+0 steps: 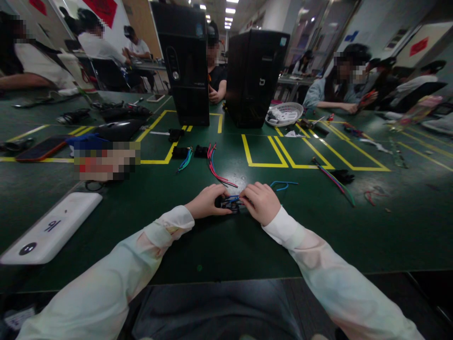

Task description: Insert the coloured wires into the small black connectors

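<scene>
My left hand (pixel 209 202) is closed round a small black part (pixel 230 205) just above the green table. Its exact kind is partly hidden by my fingers. Pinched in my right hand (pixel 262 203) is a blue wire (pixel 234 198), which reaches across to the black part. Loose blue wires (pixel 283 184) lie just beyond my right hand. Beyond my left hand, a bundle of red and black wires (pixel 215 171) runs from a small black piece (pixel 201 151). To its left, blue and green wires (pixel 185 159) lie by another black piece (pixel 180 152).
Two black computer towers (pixel 187 71) (pixel 257 78) stand at the back. A white basket (pixel 285 114) sits beside them. On the left lie a white power bank (pixel 53 226) and a phone (pixel 41 148). Coloured wires (pixel 334 180) rest at right. Several people sit around.
</scene>
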The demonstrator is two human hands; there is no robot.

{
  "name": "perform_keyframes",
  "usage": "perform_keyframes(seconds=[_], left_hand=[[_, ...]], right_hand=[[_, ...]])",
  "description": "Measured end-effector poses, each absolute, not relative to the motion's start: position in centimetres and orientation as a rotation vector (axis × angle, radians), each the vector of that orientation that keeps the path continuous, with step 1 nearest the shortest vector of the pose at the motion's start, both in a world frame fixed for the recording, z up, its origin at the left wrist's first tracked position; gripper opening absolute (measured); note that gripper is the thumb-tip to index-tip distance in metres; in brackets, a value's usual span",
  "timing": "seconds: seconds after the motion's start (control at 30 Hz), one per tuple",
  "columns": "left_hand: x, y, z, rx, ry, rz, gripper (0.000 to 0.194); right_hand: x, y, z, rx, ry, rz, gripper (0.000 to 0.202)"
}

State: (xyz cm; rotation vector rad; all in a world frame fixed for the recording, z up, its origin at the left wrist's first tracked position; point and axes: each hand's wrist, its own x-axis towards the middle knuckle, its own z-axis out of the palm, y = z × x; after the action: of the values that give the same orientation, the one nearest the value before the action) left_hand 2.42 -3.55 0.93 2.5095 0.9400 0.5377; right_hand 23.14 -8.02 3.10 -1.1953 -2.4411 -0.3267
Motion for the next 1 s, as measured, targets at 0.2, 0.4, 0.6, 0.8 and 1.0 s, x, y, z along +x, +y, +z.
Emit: perform_keyframes(seconds=[0.2,0.4,0.6,0.8,1.0], left_hand=[[2.4,-3.6,0.9,2.496,0.955,0.557,0.036],[2.4,-3.6,0.9,2.478,0.958,0.564,0.037],[2.3,-3.4,0.5,2.497,0.956,0.568,0.039],[2.4,-3.5,0.7,2.505,0.957,0.556,0.038],[2.4,-3.6,0.8,2.492,0.962,0.58,0.038]], right_hand=[[23.7,-7.9,3.1,-0.99,-2.615,-0.254,0.016],[23.7,-7.8,2.9,-0.952,-2.645,-0.235,0.015],[23.6,-8.1,3.9,-1.013,-2.542,-0.454,0.024],[23.9,-8.1,4.0,-1.028,-2.541,-0.384,0.024],[24.2,-8.2,4.5,-0.991,-2.388,-0.124,0.018]])
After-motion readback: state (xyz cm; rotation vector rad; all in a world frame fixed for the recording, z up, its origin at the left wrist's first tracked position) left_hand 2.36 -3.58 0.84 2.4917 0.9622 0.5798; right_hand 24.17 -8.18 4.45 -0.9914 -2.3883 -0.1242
